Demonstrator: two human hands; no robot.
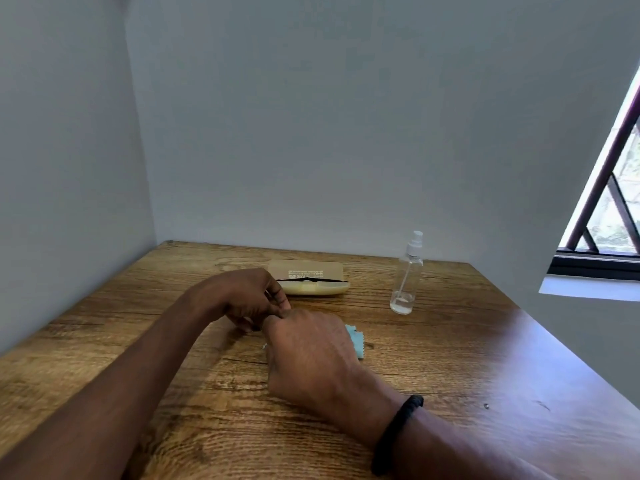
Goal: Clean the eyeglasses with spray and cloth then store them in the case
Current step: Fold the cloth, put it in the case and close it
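Huddling both hands just in front of the case (313, 289): right hand (311, 351) sits over the blue cloth (356, 339), left hand (254, 297) curled against it, grip hidden on both. Spray bottle (408, 275) stands right of the case.

both hands meet at the middle of the wooden table (450, 358). the left hand (249, 299) reaches in from 8 o'clock with its fingers curled down, its fingertips against the knuckles of the right hand (311, 351). the right hand comes from 5 o'clock with its back to the camera. what either holds is hidden. a black wristband (394, 434) circles the right wrist. a light blue cloth (356, 341) pokes out from under the right hand at its 2 o'clock. at 12 o'clock from the hands lies a tan case (308, 282). at 2 o'clock a clear spray bottle (407, 278) stands upright, well apart from the case.
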